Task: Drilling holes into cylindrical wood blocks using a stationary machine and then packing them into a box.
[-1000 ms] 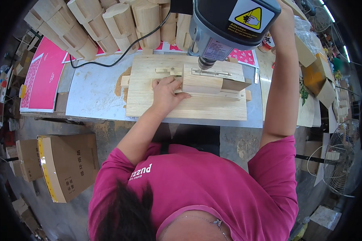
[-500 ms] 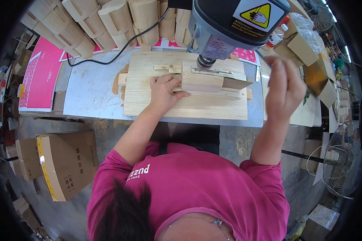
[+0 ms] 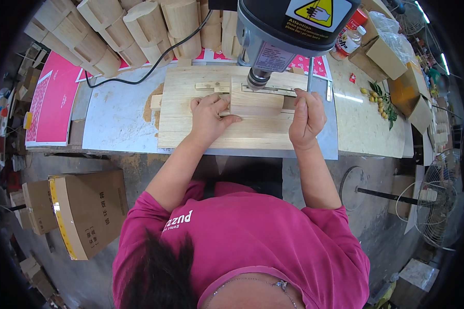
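Observation:
A pale wooden block lies on a wide wooden board below the chuck of a drill press. A narrow slotted strip runs along the block's top. My left hand grips the block's left end, fingers bent and thumb stretched along its lower front edge. At the block's right end, my right hand is closed around the lower end of the press's metal lever; its fingers partly cover that end of the block. The drill tip cannot be made out.
Several round wooden pieces stand stacked at the back left, with a black cable in front. Right of the press are a bottle, an open carton and a sprig with small fruit. A large carton stands lower left.
My right hand has swung left and inward from the right, bringing the lever in beside the block. My left hand stays at the block's left end.

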A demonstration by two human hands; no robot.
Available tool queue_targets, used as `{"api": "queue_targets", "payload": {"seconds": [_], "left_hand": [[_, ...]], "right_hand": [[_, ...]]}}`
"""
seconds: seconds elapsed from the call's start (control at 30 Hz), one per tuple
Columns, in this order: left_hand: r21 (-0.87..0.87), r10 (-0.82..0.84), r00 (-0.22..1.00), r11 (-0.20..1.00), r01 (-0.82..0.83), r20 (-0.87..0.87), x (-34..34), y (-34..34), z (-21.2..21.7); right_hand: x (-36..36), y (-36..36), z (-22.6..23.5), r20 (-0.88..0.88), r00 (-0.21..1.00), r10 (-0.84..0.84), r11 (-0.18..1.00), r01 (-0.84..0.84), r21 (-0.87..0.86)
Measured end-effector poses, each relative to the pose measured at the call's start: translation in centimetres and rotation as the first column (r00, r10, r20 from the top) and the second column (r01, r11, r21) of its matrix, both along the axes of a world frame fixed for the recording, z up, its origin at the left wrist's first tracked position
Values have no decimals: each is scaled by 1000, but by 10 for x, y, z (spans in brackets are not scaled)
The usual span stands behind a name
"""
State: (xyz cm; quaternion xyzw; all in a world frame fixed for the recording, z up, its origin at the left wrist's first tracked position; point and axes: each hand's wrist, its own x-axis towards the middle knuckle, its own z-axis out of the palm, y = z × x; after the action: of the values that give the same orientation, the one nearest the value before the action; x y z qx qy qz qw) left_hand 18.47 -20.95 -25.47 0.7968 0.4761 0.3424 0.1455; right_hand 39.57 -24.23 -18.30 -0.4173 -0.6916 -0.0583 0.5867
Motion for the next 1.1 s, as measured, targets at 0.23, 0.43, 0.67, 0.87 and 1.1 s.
{"api": "queue_targets", "payload": {"seconds": [0.23,0.43,0.67,0.87,1.1], "left_hand": [[-46,27,1000,999,-28,-14,-4,-4,2],[-200,22,999,980,-15,34,4,0,10],[-300,42,972,954,30,231,8,1,6],[-206,-88,919,962,178,384,-15,-11,24],[-526,193,739,814,247,645,-131,-70,90]], "right_hand": [[0,12,118,-30,989,-143,990,143,4],[34,121,145,-80,996,34,998,-38,-54],[67,51,70,-96,988,118,812,-152,-563],[73,-10,7,22,996,83,464,-19,-885],[83,-78,0,-557,827,-75,404,-486,-775]]}}
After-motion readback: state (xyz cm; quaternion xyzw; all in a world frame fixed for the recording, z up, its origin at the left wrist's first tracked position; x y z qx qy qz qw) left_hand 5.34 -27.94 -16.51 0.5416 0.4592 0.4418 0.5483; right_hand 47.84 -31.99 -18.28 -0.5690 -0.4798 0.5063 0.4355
